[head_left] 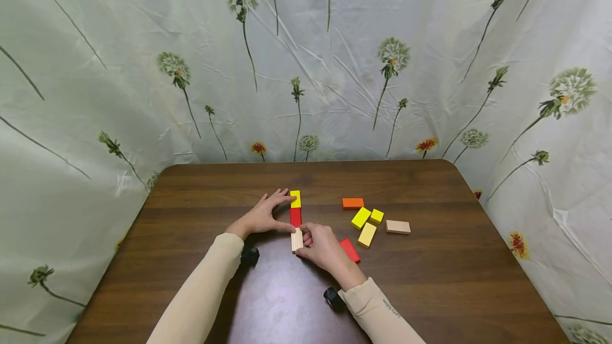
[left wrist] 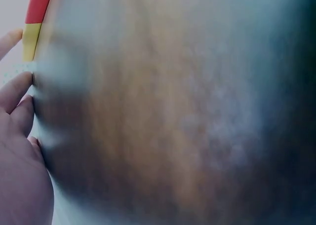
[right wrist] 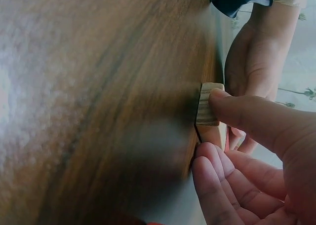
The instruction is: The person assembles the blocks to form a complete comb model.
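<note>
A yellow block (head_left: 295, 199), a red block (head_left: 296, 217) and a plain wooden block (head_left: 297, 240) lie end to end in a line on the table. My right hand (head_left: 323, 247) pinches the plain wooden block (right wrist: 206, 105), its thumb against the near end and its index finger towards the far end. With fingers extended, my left hand (head_left: 262, 215) touches the yellow block (left wrist: 31, 40) with the index finger. Its thumb rests by the left side of the wooden block, close to the red one. In the left wrist view the wooden block is out of sight.
Right of my hands lie an orange block (head_left: 353, 204), several yellow blocks (head_left: 360, 217), a pale wooden block (head_left: 398, 227) and another red block (head_left: 350, 250). A flowered curtain (head_left: 334, 94) hangs behind the brown table (head_left: 430, 280).
</note>
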Motion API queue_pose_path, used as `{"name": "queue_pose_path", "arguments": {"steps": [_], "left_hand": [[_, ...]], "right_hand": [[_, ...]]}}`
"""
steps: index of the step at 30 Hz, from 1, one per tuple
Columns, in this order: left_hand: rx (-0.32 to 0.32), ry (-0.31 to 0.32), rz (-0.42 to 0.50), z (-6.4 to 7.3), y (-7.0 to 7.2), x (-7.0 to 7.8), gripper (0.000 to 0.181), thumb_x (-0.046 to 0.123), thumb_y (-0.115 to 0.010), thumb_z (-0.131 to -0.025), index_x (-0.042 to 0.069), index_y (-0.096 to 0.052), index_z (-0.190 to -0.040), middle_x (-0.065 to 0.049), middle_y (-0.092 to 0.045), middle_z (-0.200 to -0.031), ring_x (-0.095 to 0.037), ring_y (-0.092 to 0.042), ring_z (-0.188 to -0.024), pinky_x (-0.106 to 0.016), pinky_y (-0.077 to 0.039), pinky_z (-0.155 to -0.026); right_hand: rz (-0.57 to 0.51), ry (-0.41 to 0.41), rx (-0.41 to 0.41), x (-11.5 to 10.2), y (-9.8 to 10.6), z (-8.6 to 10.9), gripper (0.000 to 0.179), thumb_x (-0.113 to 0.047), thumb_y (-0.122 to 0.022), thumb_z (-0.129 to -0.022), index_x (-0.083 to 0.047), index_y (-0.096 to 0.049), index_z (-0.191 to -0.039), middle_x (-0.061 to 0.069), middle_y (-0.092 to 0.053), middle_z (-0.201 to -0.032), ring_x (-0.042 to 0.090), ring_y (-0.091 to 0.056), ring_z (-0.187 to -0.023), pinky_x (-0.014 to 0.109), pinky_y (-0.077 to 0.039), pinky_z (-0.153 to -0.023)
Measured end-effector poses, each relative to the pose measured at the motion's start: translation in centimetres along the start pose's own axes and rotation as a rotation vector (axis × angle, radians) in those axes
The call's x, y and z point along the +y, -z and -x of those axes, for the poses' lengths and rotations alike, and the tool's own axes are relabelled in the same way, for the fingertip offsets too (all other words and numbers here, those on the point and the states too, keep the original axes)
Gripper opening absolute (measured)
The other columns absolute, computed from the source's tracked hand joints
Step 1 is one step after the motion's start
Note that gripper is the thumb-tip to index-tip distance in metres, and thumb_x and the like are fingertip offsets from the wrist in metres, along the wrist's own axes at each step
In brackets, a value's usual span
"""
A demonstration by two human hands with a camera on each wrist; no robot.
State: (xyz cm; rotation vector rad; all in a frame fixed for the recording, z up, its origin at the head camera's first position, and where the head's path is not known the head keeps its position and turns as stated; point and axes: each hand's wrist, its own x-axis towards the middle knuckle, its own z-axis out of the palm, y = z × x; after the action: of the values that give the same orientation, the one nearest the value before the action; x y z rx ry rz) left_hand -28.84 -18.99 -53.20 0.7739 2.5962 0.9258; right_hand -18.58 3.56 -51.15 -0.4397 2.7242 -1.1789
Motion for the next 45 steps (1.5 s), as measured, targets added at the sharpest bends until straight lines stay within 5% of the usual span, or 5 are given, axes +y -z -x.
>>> {"name": "queue_pose_path", "arguments": {"steps": [15,45], "left_hand": [[-0.011,0.002,0.028,-0.01,0.08,0.12,0.093,0.052,-0.091,-0.082,0.020,-0.052,-0.160,-0.014,-0.026,-0.179,-0.040,-0.011,-0.169,-0.071,-0.001,-0.132],[-0.001,0.016,0.001,-0.19,0.25,0.00,0.091,0.052,-0.089,-0.084,0.020,-0.052,-0.161,-0.012,-0.029,-0.178,-0.038,-0.014,-0.169,-0.069,-0.005,-0.133]], "right_hand": [[0.023,0.015,0.000,0.08,-0.03,0.01,0.060,-0.009,-0.093,-0.082,0.002,-0.069,-0.136,0.006,-0.072,-0.095,0.011,-0.063,-0.081,0.021,-0.055,-0.073],[0.064,0.019,-0.003,-0.14,0.07,0.15,0.056,-0.010,-0.093,-0.083,0.001,-0.072,-0.134,0.006,-0.065,-0.091,0.009,-0.056,-0.078,0.020,-0.050,-0.069]]}}
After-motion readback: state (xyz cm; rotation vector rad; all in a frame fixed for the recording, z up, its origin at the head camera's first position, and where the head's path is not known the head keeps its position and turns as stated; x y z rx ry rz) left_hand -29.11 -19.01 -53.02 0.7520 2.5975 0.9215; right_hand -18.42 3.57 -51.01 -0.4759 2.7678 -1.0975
